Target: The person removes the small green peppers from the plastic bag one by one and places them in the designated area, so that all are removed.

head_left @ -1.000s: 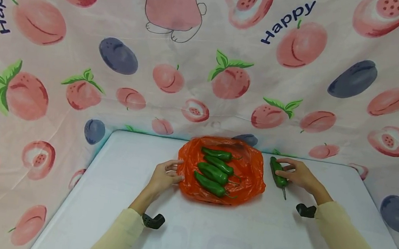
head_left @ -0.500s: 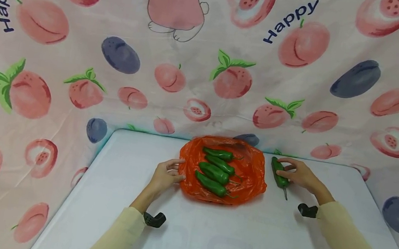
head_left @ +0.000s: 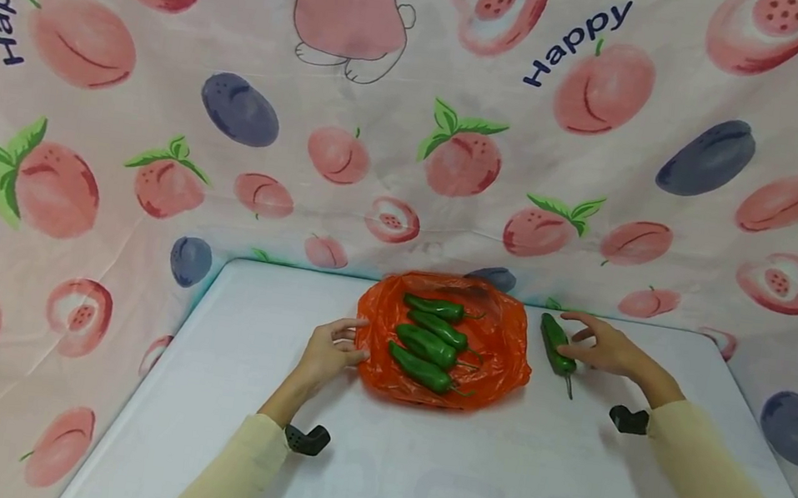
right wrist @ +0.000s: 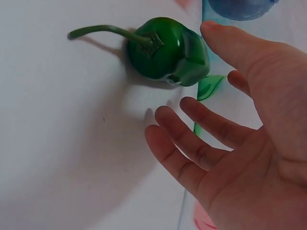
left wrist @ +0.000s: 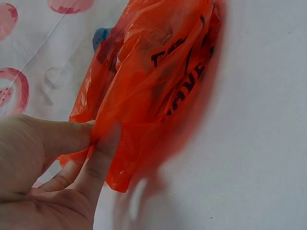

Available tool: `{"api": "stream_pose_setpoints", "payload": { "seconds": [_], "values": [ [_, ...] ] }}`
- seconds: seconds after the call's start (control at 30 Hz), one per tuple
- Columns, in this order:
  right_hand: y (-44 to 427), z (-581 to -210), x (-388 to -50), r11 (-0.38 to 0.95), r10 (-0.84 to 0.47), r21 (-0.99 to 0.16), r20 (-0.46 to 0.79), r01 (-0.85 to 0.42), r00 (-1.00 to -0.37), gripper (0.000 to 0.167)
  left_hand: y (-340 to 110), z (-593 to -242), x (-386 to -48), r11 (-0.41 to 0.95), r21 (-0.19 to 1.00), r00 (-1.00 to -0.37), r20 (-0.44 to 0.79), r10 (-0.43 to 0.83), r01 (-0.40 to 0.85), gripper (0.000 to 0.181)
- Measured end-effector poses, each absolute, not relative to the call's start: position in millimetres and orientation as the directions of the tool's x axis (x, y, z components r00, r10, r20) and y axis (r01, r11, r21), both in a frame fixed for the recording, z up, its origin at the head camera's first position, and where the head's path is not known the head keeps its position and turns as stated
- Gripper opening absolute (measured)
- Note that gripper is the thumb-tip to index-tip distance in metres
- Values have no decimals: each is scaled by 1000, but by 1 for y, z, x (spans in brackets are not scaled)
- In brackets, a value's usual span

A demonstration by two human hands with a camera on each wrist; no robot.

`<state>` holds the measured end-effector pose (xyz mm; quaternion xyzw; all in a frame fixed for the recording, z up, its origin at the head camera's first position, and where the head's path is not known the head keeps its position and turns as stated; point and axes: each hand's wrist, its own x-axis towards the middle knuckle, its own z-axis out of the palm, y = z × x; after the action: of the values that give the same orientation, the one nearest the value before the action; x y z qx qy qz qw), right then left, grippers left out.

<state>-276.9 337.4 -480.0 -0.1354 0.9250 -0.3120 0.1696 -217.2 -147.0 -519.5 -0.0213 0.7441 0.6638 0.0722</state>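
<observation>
Peppers, five counted: four green peppers [head_left: 426, 345] lie on one red-orange plastic bag [head_left: 499, 376], in a row one below another, stems toward the right. The fifth pepper [head_left: 554, 338] rests on the white table [head_left: 460, 476], to the right of the bag and apart from it, its stem toward the near edge. In the right wrist view this pepper is glossy, with a single curved stem.

Hands, two counted. The left hand [head_left: 326, 353] is at the left edge of the bag; its grip is clamped on the plastic, thumb against finger, a fold of the bag between them. Black lettering shows on the bag beside that hand, only partly legible. The right hand [head_left: 601, 349] is at the fifth pepper, palm toward it; its grip is apart, thumb and fingers spread. The thumb tip is right at the pepper's side; whether it touches cannot be told.

Two cream sleeves [head_left: 229, 475] cover the forearms, and one black device [head_left: 307, 440] shows at each wrist. Behind the table hangs one cloth [head_left: 397, 148] printed with fruit, the word "Happy" legible twice.
</observation>
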Motion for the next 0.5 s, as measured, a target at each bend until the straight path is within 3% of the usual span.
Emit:
{"api": "stream_pose_setpoints", "payload": {
  "seconds": [0.5],
  "values": [
    [337, -466, -268, 805, -372, -552, -185, -217, -909, 77, -148, -518, -217, 124, 985, -988, -134, 76, -124, 53]
  ]
}}
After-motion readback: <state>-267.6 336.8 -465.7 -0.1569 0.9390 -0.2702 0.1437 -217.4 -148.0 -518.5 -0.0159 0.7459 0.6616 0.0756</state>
